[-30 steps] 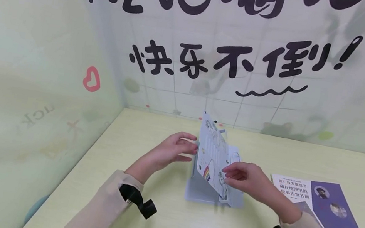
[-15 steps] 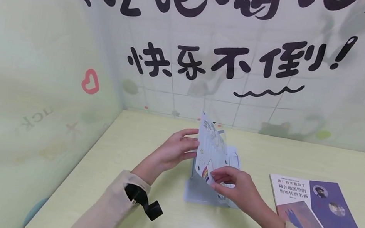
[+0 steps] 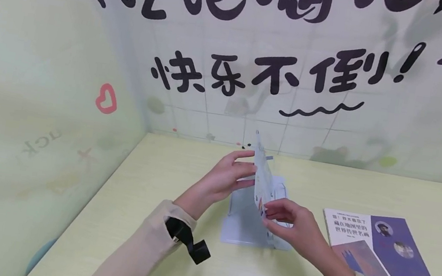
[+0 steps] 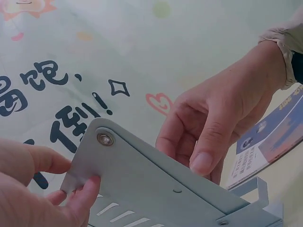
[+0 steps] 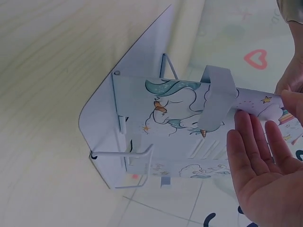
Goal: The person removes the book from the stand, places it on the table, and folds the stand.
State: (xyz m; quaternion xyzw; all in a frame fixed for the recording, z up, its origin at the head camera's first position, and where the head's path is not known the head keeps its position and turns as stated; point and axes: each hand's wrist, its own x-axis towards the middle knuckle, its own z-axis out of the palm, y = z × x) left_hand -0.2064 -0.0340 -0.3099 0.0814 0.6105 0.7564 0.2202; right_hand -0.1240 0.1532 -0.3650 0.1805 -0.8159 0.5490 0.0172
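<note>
A pale blue metal book stand (image 3: pixel 263 181) with unicorn and rainbow prints stands on the table, its panel raised and seen almost edge-on in the head view. The flat base (image 3: pixel 240 228) lies beneath it. My left hand (image 3: pixel 233 172) holds the panel's left edge; in the left wrist view its fingers lie on the plain side near a corner screw (image 4: pixel 105 138). My right hand (image 3: pixel 298 222) pinches the panel's near edge between thumb and fingers. In the right wrist view, a bent flap (image 5: pixel 220 97) and a wire prop (image 5: pixel 147 158) show on the stand.
A purple and white book (image 3: pixel 403 258) lies flat on the table (image 3: pixel 184 161) to the right, partly under the right forearm. A printed wall covering (image 3: pixel 227 124) rises behind the table's far edge, and another side wall (image 3: pixel 77 136) stands at left.
The stand's panel has turned until nearly edge-on to the head view. My left hand has moved right onto its edge, and my right hand has shifted to pinch the panel's near edge.
</note>
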